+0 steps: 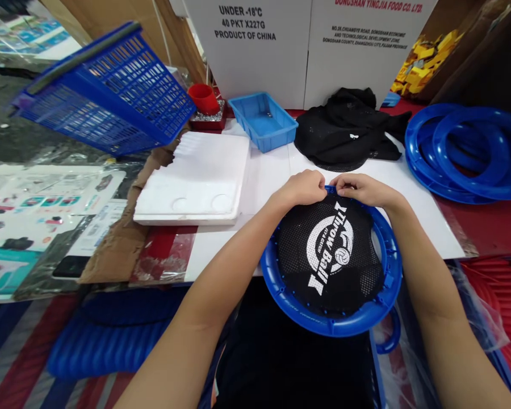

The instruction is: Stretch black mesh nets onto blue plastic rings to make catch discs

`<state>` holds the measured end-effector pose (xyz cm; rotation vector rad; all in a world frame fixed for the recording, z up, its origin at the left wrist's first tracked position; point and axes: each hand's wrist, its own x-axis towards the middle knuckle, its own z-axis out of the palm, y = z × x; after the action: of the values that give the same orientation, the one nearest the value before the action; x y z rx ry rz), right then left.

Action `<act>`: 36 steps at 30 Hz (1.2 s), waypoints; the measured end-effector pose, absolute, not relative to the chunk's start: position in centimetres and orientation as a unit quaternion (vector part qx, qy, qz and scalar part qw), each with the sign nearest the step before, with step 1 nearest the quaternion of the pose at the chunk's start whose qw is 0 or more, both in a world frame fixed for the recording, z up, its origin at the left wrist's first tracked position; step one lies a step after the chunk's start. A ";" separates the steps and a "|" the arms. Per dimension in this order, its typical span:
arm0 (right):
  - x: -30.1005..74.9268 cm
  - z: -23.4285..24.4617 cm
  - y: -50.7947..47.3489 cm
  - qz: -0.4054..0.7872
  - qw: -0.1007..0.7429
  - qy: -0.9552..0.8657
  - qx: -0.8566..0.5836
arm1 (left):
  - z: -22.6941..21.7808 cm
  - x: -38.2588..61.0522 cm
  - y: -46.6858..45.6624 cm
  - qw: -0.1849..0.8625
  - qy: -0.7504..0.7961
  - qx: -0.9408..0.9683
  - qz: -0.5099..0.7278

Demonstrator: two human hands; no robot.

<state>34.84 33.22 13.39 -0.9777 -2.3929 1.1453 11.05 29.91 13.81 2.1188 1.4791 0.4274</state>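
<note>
A blue plastic ring (281,287) lies at the near table edge with a black mesh net (327,255) stretched over it; the net bears white "Throw Ball" lettering. My left hand (304,187) and my right hand (361,189) meet at the ring's far rim, knuckles up. Both are closed, pinching the net's edge against the rim. The fingertips are hidden under the knuckles.
A pile of black nets (344,130) lies beyond the hands. Stacked blue rings (464,153) sit at the right. A small blue tray (264,119), a white foam block (200,176), a red cup (203,97) and a tilted blue basket (111,91) stand to the left. White cartons (306,45) back the table.
</note>
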 end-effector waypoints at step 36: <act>32.1 13.1 30.8 0.250 0.218 -0.894 -0.302 | 13.5 7.7 28.0 0.133 0.394 0.889 0.194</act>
<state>32.11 30.80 13.07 -0.8361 -2.4748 0.6924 7.71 28.01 13.47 2.5771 1.1424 0.5622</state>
